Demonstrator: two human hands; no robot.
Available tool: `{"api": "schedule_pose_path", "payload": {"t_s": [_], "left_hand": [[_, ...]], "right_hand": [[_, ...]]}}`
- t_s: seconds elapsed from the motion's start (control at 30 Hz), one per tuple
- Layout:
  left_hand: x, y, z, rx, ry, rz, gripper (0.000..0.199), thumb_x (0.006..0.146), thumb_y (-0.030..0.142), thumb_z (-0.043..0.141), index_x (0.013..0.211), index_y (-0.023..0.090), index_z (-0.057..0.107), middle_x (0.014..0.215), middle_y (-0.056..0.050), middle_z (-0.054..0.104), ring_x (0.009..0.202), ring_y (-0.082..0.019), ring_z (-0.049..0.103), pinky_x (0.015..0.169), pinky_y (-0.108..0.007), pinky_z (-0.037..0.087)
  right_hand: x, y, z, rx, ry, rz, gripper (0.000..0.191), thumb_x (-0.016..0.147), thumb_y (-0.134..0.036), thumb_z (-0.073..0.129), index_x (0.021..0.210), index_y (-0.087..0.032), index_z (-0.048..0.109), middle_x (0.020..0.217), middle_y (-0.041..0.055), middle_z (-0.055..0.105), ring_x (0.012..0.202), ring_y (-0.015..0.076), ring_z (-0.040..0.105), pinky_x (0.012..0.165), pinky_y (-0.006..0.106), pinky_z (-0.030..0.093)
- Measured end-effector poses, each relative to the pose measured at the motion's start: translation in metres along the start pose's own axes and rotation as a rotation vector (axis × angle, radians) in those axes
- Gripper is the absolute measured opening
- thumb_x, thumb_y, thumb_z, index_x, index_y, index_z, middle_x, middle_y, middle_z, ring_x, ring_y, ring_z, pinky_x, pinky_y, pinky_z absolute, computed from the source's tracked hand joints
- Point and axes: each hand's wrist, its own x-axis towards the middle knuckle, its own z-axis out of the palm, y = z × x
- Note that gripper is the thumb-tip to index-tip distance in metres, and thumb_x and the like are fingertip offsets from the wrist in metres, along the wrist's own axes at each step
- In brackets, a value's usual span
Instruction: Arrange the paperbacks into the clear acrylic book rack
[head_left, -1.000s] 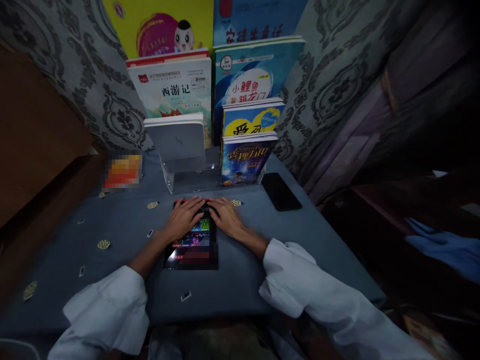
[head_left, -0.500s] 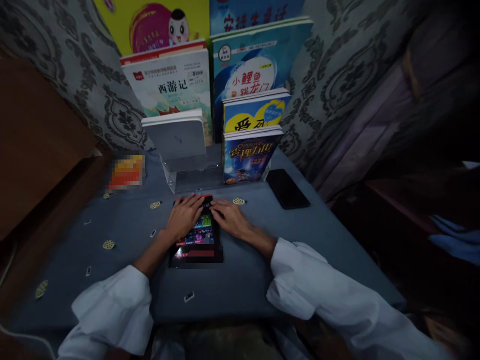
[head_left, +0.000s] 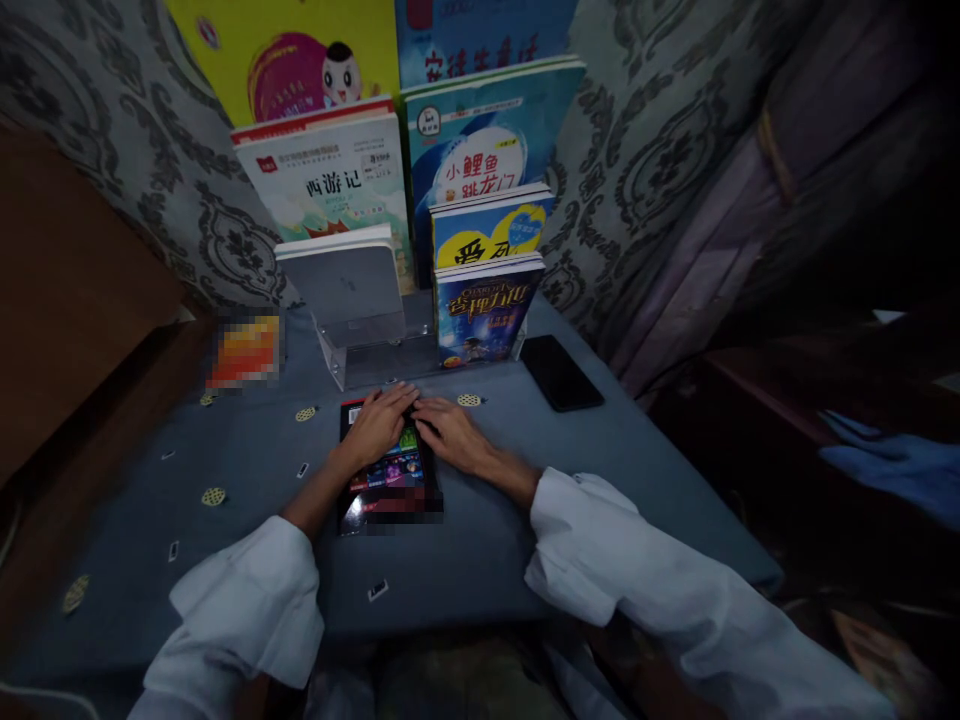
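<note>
A dark book (head_left: 391, 470) with small colourful pictures and a red top edge lies flat on the table. My left hand (head_left: 381, 420) rests on the upper part of its cover, palm down and fingers stretched out. At the book's upper right corner is my right hand (head_left: 450, 432), its fingers reaching toward the left fingertips and its thumb a little apart. Both sets of fingertips nearly meet there, and they hide that corner. A glossy reflection shows on the book's lower left.
Behind the hands, a clear acrylic stand (head_left: 367, 365) holds several upright books, among them a dark blue one (head_left: 484, 310) and a grey one (head_left: 345, 285). A black phone (head_left: 561, 372) lies right on the blue-grey tablecloth (head_left: 480, 560). A blurred orange item (head_left: 246, 352) sits left.
My left hand has slid slightly right across the top of the book, uncovering a white barcode patch at its upper left. The right fingertips stay by the corner. The camera view has shifted slightly.
</note>
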Motion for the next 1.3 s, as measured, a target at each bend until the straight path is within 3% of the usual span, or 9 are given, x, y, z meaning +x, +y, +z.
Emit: {"api": "schedule_pose_path", "payload": {"t_s": [0.3, 0.6, 0.73, 0.97, 1.3], "left_hand": [[-0.002, -0.003, 0.004, -0.026, 0.025, 0.010, 0.050, 0.096, 0.016, 0.036, 0.145, 0.020, 0.049, 0.152, -0.008, 0.050, 0.146, -0.021, 0.039, 0.118, -0.051, 0.031], [-0.007, 0.003, 0.000, 0.005, 0.010, 0.034, 0.045, 0.102, 0.028, 0.037, 0.144, 0.018, 0.050, 0.153, -0.009, 0.048, 0.147, -0.022, 0.036, 0.121, -0.050, 0.026], [-0.017, 0.011, -0.005, 0.011, -0.029, 0.064, 0.046, 0.102, 0.029, 0.036, 0.146, 0.017, 0.047, 0.155, -0.009, 0.045, 0.149, -0.021, 0.033, 0.122, -0.048, 0.024], [-0.040, 0.025, -0.012, -0.005, -0.092, 0.097, 0.048, 0.103, 0.032, 0.036, 0.149, 0.020, 0.043, 0.157, -0.008, 0.042, 0.150, -0.021, 0.031, 0.122, -0.051, 0.023], [-0.079, 0.051, -0.015, -0.026, -0.125, 0.224, 0.048, 0.105, 0.040, 0.035, 0.148, 0.021, 0.045, 0.154, -0.009, 0.047, 0.148, -0.022, 0.034, 0.124, -0.051, 0.019]], "right_hand": [[-0.027, -0.006, -0.003, 0.072, -0.016, -0.071, 0.030, 0.094, -0.016, 0.053, 0.117, -0.015, 0.073, 0.126, 0.0141, 0.070, 0.124, 0.0248, 0.061, 0.105, 0.046, 0.050], [-0.027, -0.007, -0.013, 0.216, -0.042, 0.022, 0.034, 0.097, -0.019, 0.047, 0.122, -0.020, 0.071, 0.123, 0.0091, 0.072, 0.120, 0.0229, 0.064, 0.105, 0.045, 0.049], [-0.026, -0.007, -0.014, 0.224, -0.034, 0.026, 0.033, 0.097, -0.019, 0.049, 0.120, -0.019, 0.072, 0.121, 0.0089, 0.073, 0.118, 0.0226, 0.064, 0.104, 0.042, 0.049], [-0.025, -0.004, -0.018, 0.218, 0.061, 0.130, 0.034, 0.098, -0.022, 0.047, 0.121, -0.018, 0.071, 0.107, 0.0081, 0.077, 0.097, 0.0216, 0.069, 0.090, 0.037, 0.053], [-0.027, -0.002, -0.015, 0.231, 0.051, -0.002, 0.032, 0.097, -0.022, 0.047, 0.118, -0.018, 0.070, 0.114, 0.0097, 0.074, 0.108, 0.0235, 0.066, 0.097, 0.043, 0.051]]}}
